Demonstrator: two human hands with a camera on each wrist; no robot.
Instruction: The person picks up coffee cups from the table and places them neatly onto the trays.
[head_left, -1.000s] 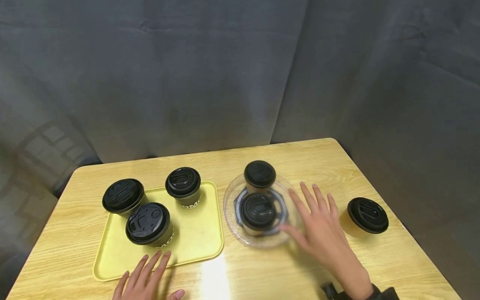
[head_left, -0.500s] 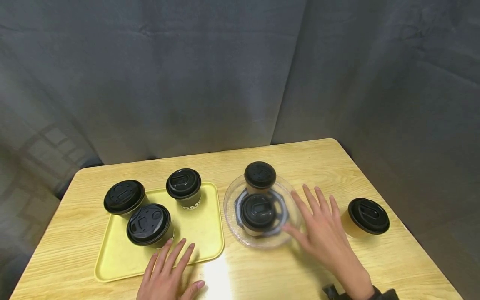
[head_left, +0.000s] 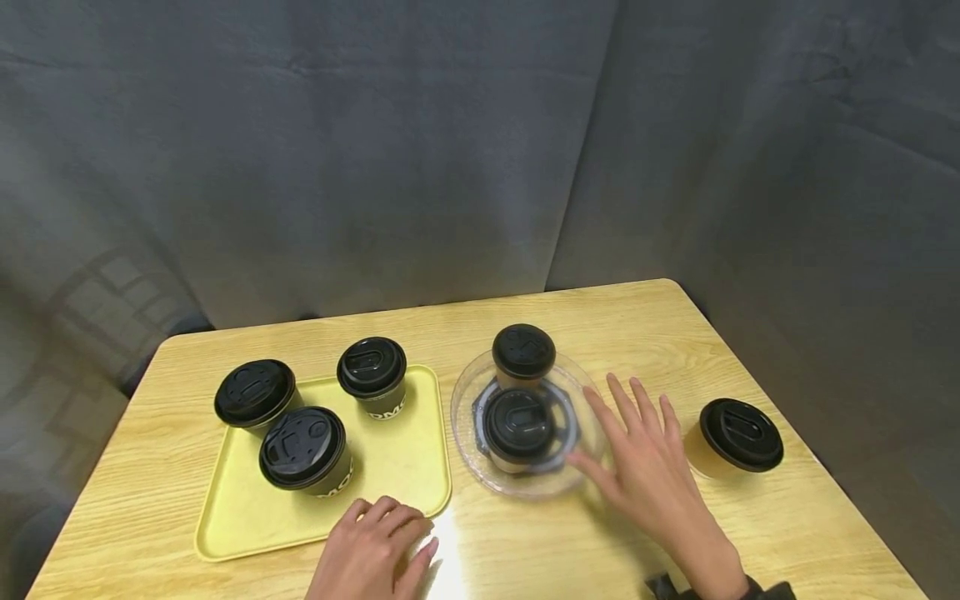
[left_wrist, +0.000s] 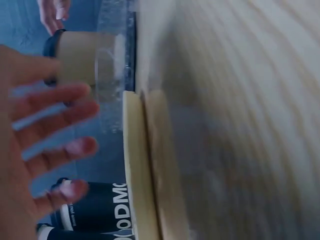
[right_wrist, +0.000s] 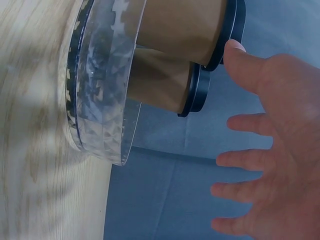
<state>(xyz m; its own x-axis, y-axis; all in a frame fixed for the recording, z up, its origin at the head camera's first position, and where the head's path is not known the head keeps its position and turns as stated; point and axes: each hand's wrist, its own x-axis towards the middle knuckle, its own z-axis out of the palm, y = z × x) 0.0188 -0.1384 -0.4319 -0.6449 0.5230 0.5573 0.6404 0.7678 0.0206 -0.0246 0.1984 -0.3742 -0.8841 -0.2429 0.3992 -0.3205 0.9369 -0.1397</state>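
Observation:
My left hand [head_left: 375,550] is over the front edge of a yellow tray [head_left: 255,533], fingers loosely bent and holding nothing. On that tray stand three dark paper cups with black lids, the nearest cup [head_left: 307,450] just beyond the hand. My right hand [head_left: 645,467], fingers spread, is at the right side of a round clear plastic dish [head_left: 472,462]. Two brown paper cups with black lids stand in the dish, a front cup [head_left: 519,425] and a rear cup [head_left: 523,354]. In the right wrist view the thumb [right_wrist: 245,65] overlaps the lid edge of one brown cup [right_wrist: 180,25].
Another brown cup [head_left: 735,437] with a black lid stands on the wooden table [head_left: 600,550], right of my right hand. A grey curtain [head_left: 375,167] hangs behind the table and along its right side.
My left hand has moved right along the tray's front edge, and its fingers have bent from straighter to loosely curled. The right hand and the cups stay about where they were.

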